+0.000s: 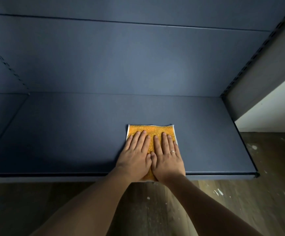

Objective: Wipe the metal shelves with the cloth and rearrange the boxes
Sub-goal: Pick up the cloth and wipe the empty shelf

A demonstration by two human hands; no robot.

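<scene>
An orange cloth (152, 129) with a white hem lies flat on the dark blue metal shelf (61, 137), near its front edge and right of centre. My left hand (135, 155) and my right hand (167, 158) press side by side on the cloth with straight fingers, thumbs touching. A ring sits on one finger of my right hand. The cloth's near end hangs slightly over the shelf's front lip. No boxes are in view.
The blue back panel (121, 57) rises behind the shelf. A slotted upright (257, 53) runs along the right side, another (7, 65) on the left. Beyond the right end is a white wall (271, 108). Below is a wooden floor (266, 176) with paint spots.
</scene>
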